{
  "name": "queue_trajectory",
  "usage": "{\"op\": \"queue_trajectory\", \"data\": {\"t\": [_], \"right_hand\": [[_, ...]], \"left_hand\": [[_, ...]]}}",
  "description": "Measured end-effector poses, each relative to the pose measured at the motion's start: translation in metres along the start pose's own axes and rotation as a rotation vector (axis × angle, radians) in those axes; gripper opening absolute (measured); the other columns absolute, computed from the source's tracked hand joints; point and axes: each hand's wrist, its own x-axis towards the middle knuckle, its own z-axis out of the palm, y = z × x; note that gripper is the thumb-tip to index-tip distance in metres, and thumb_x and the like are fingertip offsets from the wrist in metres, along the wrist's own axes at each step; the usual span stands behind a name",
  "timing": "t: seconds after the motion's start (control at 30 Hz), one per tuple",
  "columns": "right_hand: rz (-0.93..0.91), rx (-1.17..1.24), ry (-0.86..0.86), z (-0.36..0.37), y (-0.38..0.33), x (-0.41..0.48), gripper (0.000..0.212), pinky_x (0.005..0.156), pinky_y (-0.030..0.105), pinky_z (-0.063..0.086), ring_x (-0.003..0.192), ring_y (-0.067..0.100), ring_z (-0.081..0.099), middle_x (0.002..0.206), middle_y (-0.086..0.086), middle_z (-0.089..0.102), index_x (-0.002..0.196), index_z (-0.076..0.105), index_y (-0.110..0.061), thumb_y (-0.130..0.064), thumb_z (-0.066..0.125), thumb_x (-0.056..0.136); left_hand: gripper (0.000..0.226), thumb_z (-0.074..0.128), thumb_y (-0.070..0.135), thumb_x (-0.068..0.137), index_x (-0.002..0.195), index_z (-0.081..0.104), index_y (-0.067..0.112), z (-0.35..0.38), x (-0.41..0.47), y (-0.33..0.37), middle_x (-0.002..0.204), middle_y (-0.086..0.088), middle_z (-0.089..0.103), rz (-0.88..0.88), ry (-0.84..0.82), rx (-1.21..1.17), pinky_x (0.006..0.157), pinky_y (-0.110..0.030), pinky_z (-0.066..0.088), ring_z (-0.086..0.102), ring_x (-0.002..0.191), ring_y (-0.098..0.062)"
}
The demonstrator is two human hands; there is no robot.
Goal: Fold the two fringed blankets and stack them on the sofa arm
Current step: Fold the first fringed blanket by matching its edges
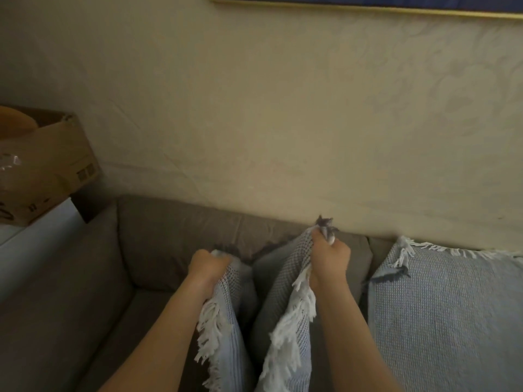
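A pale blue waffle-weave blanket with white fringe [285, 278] hung in two folds above the seat of the grey-brown fabric sofa [169, 236]. Each upper corner was bunched in a clenched grip, the left hand [208, 265] grasping one and the right hand [329, 257] the other, slightly higher. Just to the right, a second pale blue fringed blanket [441, 321] lay spread over the sofa's seat and back cushion, and farther off a brown cardboard box [48, 165] sat on a white surface [42, 230] against the cream wall [254, 108].

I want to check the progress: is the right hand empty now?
No, the right hand grips a bunched edge of the fringed blanket, held up over the sofa.
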Motion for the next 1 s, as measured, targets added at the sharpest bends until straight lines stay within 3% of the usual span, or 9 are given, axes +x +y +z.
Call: {"op": "queue_trajectory", "data": {"t": [0.07, 0.13, 0.23, 0.3, 0.43, 0.57, 0.7, 0.83, 1.0], "right_hand": [[-0.087, -0.066, 0.063, 0.003, 0.006, -0.005, 0.046, 0.060, 0.038, 0.034, 0.057, 0.017, 0.040, 0.056, 0.005, 0.042, 0.059, 0.048, -0.015, -0.024, 0.068, 0.099], [-0.101, -0.161, 0.002, 0.009, 0.015, -0.012, 0.050, 0.059, 0.035, 0.036, 0.055, 0.017, 0.043, 0.052, 0.001, 0.043, 0.054, 0.047, -0.018, -0.026, 0.069, 0.097], [-0.136, -0.320, -0.163, 0.020, 0.030, -0.025, 0.051, 0.057, 0.029, 0.037, 0.052, 0.012, 0.045, 0.050, -0.004, 0.047, 0.052, 0.047, -0.017, -0.026, 0.070, 0.096], [-0.156, -0.380, -0.286, 0.027, 0.042, -0.034, 0.046, 0.053, 0.028, 0.036, 0.052, 0.011, 0.046, 0.052, -0.003, 0.049, 0.055, 0.051, -0.017, -0.026, 0.069, 0.097], [-0.181, -0.376, -0.449, 0.034, 0.055, -0.044, 0.036, 0.057, 0.032, 0.042, 0.057, 0.012, 0.049, 0.059, -0.001, 0.054, 0.067, 0.054, 0.001, -0.018, 0.063, 0.097], [-0.167, -0.332, -0.499, 0.032, 0.050, -0.042, 0.029, 0.059, 0.036, 0.037, 0.060, 0.015, 0.044, 0.060, -0.001, 0.048, 0.064, 0.047, -0.016, -0.021, 0.065, 0.087], [-0.174, -0.238, -0.552, 0.024, 0.051, -0.038, 0.032, 0.061, 0.039, 0.040, 0.064, 0.018, 0.049, 0.065, 0.010, 0.055, 0.073, 0.055, 0.005, -0.019, 0.067, 0.091], [-0.179, -0.169, -0.497, 0.022, 0.054, -0.041, 0.026, 0.061, 0.039, 0.048, 0.066, 0.022, 0.059, 0.076, 0.026, 0.068, 0.081, 0.070, 0.002, -0.020, 0.073, 0.095], [-0.188, -0.209, -0.410, 0.020, 0.051, -0.040, 0.042, 0.055, 0.035, 0.034, 0.056, 0.016, 0.040, 0.056, 0.000, 0.048, 0.061, 0.053, -0.010, -0.020, 0.071, 0.098]], "left_hand": [[0.050, 0.076, 0.019, 0.096, 0.132, 0.057, -0.010, -0.001, 0.003, -0.003, 0.119, -0.026, 0.066, -0.029, -0.013, -0.109, 0.101, -0.049, 0.058, 0.068, 0.110, -0.039], [0.023, 0.077, 0.010, 0.094, 0.107, 0.068, -0.006, 0.001, 0.001, -0.003, 0.113, -0.029, 0.071, -0.071, -0.021, -0.201, 0.099, -0.049, 0.059, 0.071, 0.105, -0.040], [0.014, 0.080, 0.010, 0.093, 0.097, 0.072, -0.001, 0.007, -0.013, 0.005, 0.100, -0.025, 0.076, -0.108, -0.132, -0.279, 0.075, -0.038, 0.062, 0.075, 0.088, -0.034], [0.016, 0.082, 0.012, 0.092, 0.099, 0.077, -0.001, 0.015, -0.024, 0.010, 0.093, -0.024, 0.079, -0.087, -0.214, -0.290, 0.068, -0.033, 0.061, 0.078, 0.082, -0.033], [0.020, 0.081, 0.009, 0.091, 0.104, 0.077, -0.007, 0.027, -0.032, 0.016, 0.093, -0.025, 0.079, -0.055, -0.308, -0.319, 0.065, -0.033, 0.063, 0.080, 0.077, -0.030], [0.022, 0.077, 0.001, 0.093, 0.112, 0.075, -0.008, 0.024, -0.035, 0.018, 0.102, -0.029, 0.078, -0.100, -0.415, -0.343, 0.071, -0.040, 0.065, 0.080, 0.088, -0.037], [0.023, 0.076, 0.004, 0.094, 0.114, 0.074, -0.007, 0.024, -0.039, 0.019, 0.102, -0.026, 0.079, -0.096, -0.393, -0.425, 0.069, -0.038, 0.065, 0.080, 0.086, -0.034], [0.026, 0.077, 0.009, 0.096, 0.118, 0.072, -0.002, 0.029, -0.043, 0.021, 0.108, -0.025, 0.079, -0.163, -0.408, -0.538, 0.067, -0.040, 0.066, 0.079, 0.093, -0.037], [0.025, 0.068, -0.001, 0.099, 0.123, 0.071, -0.002, 0.029, -0.043, 0.023, 0.112, -0.026, 0.077, -0.128, -0.473, -0.541, 0.073, -0.038, 0.065, 0.079, 0.094, -0.035]]}}
